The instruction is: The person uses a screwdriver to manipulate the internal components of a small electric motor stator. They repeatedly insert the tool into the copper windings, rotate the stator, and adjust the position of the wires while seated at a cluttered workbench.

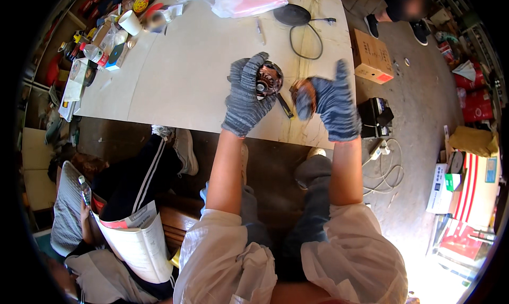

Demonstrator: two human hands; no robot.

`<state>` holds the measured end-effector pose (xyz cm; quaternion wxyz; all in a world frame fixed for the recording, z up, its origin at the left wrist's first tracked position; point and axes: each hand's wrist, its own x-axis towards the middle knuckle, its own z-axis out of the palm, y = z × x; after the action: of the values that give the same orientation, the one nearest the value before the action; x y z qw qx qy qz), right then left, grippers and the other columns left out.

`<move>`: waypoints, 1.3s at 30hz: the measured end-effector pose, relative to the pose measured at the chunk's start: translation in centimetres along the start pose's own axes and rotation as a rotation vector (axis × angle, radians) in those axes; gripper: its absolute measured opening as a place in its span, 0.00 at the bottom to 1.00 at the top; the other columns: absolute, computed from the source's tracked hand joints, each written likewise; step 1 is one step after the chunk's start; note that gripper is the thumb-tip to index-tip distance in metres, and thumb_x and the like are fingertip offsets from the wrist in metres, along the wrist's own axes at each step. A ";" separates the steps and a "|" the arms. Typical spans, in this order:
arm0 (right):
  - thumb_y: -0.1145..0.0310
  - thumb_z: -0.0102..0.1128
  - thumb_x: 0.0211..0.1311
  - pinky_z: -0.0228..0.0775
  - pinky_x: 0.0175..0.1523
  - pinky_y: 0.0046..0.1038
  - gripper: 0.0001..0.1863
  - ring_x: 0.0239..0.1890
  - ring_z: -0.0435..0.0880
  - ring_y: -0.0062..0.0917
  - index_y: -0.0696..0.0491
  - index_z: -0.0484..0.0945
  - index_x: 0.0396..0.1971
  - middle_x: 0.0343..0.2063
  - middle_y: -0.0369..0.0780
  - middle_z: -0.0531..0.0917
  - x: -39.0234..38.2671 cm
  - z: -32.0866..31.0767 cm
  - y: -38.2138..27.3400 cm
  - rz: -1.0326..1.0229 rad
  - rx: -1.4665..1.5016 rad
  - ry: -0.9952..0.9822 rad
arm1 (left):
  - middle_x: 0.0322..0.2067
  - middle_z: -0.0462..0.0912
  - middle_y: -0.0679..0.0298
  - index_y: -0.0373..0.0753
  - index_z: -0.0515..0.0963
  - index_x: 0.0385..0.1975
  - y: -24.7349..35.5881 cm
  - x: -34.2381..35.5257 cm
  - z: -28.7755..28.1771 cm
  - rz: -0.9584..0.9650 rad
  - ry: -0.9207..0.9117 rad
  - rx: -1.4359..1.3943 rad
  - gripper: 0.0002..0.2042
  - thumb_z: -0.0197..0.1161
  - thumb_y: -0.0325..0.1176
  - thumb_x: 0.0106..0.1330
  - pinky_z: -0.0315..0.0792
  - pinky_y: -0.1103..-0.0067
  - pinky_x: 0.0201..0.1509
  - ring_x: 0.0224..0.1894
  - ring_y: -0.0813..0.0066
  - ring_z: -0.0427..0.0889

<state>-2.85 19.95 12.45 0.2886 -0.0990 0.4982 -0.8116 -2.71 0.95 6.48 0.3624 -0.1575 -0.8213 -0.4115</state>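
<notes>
Both of my hands wear grey striped knit gloves and hover over the near edge of the table. My left hand (245, 102) is closed around a round metal motor part (270, 81) with copper-coloured windings and a hub in its middle. In my right hand (338, 110) is a rounded copper-brown part (304, 94); it is smeared by motion, so its exact kind does not show. The right thumb or a finger sticks up away from it. Between the hands, a yellow-and-black handled tool (286, 107) lies on the table, its far end partly hidden.
The pale table (175, 81) bears a black round disc (292, 14), a looped black cable (321, 41), a plastic bag (244, 1) and left-side clutter with a paper cup (130, 22). A cardboard box (372, 56) stands right. A seated person holds papers (138, 245) at lower left.
</notes>
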 end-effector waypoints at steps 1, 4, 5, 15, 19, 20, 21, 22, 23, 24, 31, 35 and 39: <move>0.38 0.36 0.63 0.69 0.48 0.29 0.38 0.37 0.78 0.28 0.63 0.75 0.37 0.33 0.45 0.80 0.2 0.0 0.0 -0.101 0.172 0.105 | 0.41 0.70 0.58 0.40 0.66 0.53 0.1 0.0 -0.1 0.007 -0.050 -0.067 0.36 0.70 0.24 0.36 0.67 0.71 0.52 0.45 0.59 0.71; 0.35 0.37 0.60 0.57 0.63 0.35 0.42 0.53 0.71 0.33 0.65 0.67 0.51 0.50 0.48 0.74 0.3 -0.3 -0.5 -0.155 0.340 0.379 | 0.43 0.70 0.58 0.40 0.65 0.54 0.7 -0.1 0.0 0.042 -0.152 -0.187 0.37 0.71 0.24 0.37 0.67 0.72 0.53 0.46 0.60 0.71; 0.34 0.38 0.59 0.56 0.63 0.36 0.44 0.54 0.71 0.33 0.65 0.66 0.52 0.51 0.48 0.73 0.2 -0.4 -0.6 -0.150 0.399 0.431 | 0.43 0.71 0.58 0.40 0.65 0.54 0.8 0.0 0.0 0.070 -0.168 -0.216 0.37 0.71 0.24 0.37 0.67 0.72 0.53 0.46 0.60 0.71; 0.46 0.39 0.66 0.64 0.52 0.26 0.25 0.36 0.77 0.26 0.55 0.75 0.33 0.29 0.39 0.79 0.1 -2.0 -0.8 0.029 0.478 0.186 | 0.49 0.68 0.63 0.38 0.59 0.58 -0.2 -0.4 0.0 -0.449 0.183 -0.904 0.40 0.70 0.19 0.40 0.70 0.76 0.53 0.48 0.73 0.71; 0.41 0.41 0.63 0.70 0.47 0.24 0.34 0.28 0.78 0.26 0.62 0.76 0.23 0.21 0.42 0.79 -1.1 -0.5 0.0 0.254 -0.013 -0.141 | 0.49 0.68 0.61 0.40 0.60 0.57 -2.8 -0.7 0.6 -0.622 0.394 -0.845 0.36 0.66 0.17 0.45 0.76 0.74 0.46 0.47 0.70 0.72; 0.39 0.41 0.62 0.70 0.49 0.25 0.37 0.28 0.78 0.27 0.64 0.75 0.22 0.21 0.43 0.79 -1.3 -0.1 0.3 0.253 -0.085 -0.044 | 0.48 0.68 0.61 0.40 0.58 0.56 -3.1 -0.8 0.8 -0.659 0.418 -0.826 0.35 0.66 0.19 0.46 0.75 0.73 0.47 0.47 0.69 0.71; 0.38 0.40 0.62 0.69 0.51 0.28 0.38 0.31 0.78 0.27 0.65 0.76 0.25 0.24 0.44 0.80 -1.3 0.3 0.8 0.178 -0.089 0.114 | 0.47 0.67 0.61 0.40 0.57 0.56 -3.3 -0.9 0.9 -0.763 0.447 -0.833 0.35 0.66 0.20 0.47 0.74 0.72 0.48 0.47 0.68 0.71; 0.37 0.40 0.61 0.69 0.52 0.30 0.39 0.34 0.79 0.27 0.65 0.76 0.28 0.28 0.46 0.81 -1.3 0.6 1.1 0.097 -0.069 0.157 | 0.47 0.67 0.61 0.41 0.57 0.56 -3.3 -0.8 1.0 -0.766 0.427 -0.787 0.33 0.65 0.22 0.49 0.73 0.70 0.48 0.47 0.67 0.70; 0.36 0.41 0.59 0.64 0.56 0.35 0.41 0.41 0.76 0.31 0.67 0.72 0.38 0.38 0.49 0.78 -1.1 0.5 1.0 0.043 0.432 -0.054 | 0.47 0.66 0.61 0.42 0.56 0.55 -3.3 -0.5 1.0 -0.853 0.425 -0.788 0.32 0.64 0.24 0.51 0.73 0.68 0.48 0.48 0.66 0.70; 0.34 0.42 0.57 0.60 0.60 0.41 0.45 0.49 0.74 0.35 0.69 0.68 0.47 0.47 0.52 0.74 -0.8 0.6 1.0 0.131 0.930 -0.359 | 0.47 0.66 0.61 0.44 0.57 0.54 -2.9 -0.3 1.0 -0.947 0.441 -0.837 0.29 0.63 0.30 0.53 0.72 0.63 0.47 0.49 0.64 0.69; 0.32 0.42 0.55 0.36 0.71 0.41 0.53 0.66 0.53 0.46 0.70 0.52 0.60 0.62 0.58 0.55 -0.8 1.6 -0.6 -0.221 0.685 -0.113 | 0.48 0.65 0.61 0.47 0.61 0.49 -0.2 0.9 1.2 -1.316 0.207 -0.880 0.26 0.66 0.38 0.51 0.71 0.64 0.48 0.49 0.65 0.68; 0.33 0.42 0.56 0.31 0.72 0.40 0.53 0.67 0.50 0.44 0.69 0.48 0.62 0.64 0.56 0.53 -0.1 1.6 -0.8 -0.385 0.781 -0.045 | 0.50 0.62 0.62 0.44 0.61 0.55 -0.5 -0.2 1.4 -1.132 -0.057 -0.805 0.37 0.73 0.29 0.41 0.70 0.74 0.56 0.50 0.67 0.66; 0.34 0.44 0.56 0.32 0.72 0.40 0.53 0.68 0.48 0.45 0.69 0.46 0.62 0.64 0.57 0.51 0.5 0.1 -0.9 -0.456 0.895 -0.105 | 0.51 0.63 0.62 0.43 0.61 0.57 -1.4 -1.2 1.7 -0.950 -0.311 -0.565 0.45 0.77 0.29 0.32 0.65 0.76 0.60 0.51 0.68 0.66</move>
<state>-3.49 19.89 13.21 0.1426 -0.1126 0.0519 -0.9820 -3.46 1.51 4.17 -0.0436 0.0794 -0.7037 -0.7047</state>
